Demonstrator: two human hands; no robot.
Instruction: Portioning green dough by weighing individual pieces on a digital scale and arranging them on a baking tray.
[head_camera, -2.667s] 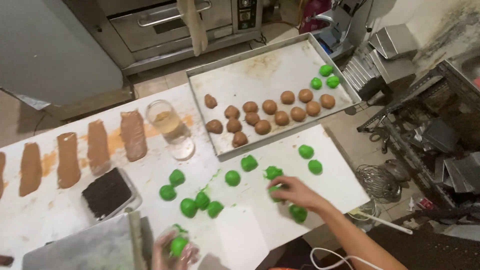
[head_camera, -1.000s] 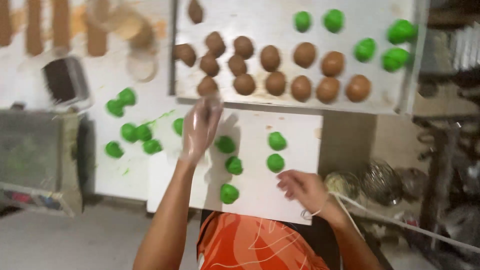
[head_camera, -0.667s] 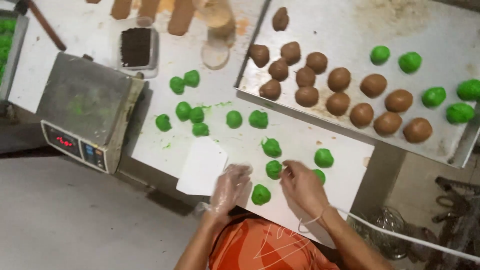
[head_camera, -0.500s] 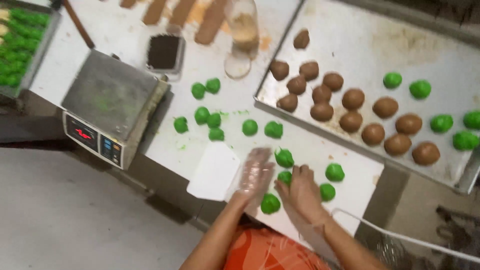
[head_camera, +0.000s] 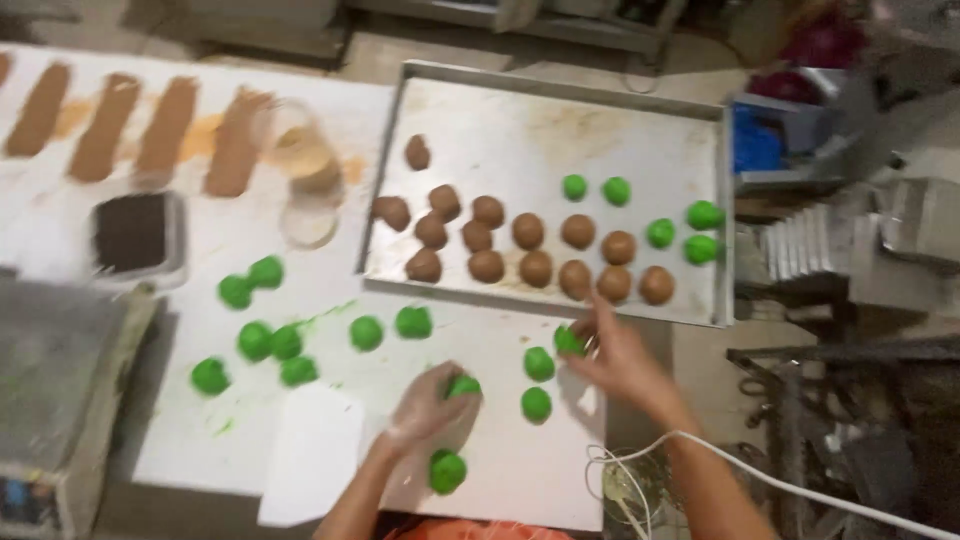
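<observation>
Now a white table (head_camera: 250, 440) is seen from above, and at its far right a metal baking tray (head_camera: 640, 120) is laid out with brown dough balls (head_camera: 528, 231) and a few green ones (head_camera: 704, 215). Left of it, a scale (head_camera: 60, 390) is partly shown. Nearer, one green ball (head_camera: 462, 386) is cupped under the gloved left hand (head_camera: 430, 405), fingers curled over it. Another green ball (head_camera: 568, 341) is pinched by the bare right hand (head_camera: 620, 360) just beside the tray's near rim.

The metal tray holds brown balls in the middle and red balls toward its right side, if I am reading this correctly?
Not quite: the head view shows the balls on the right of the metal tray are green balls, not red. The brown balls do sit in the middle.
</observation>
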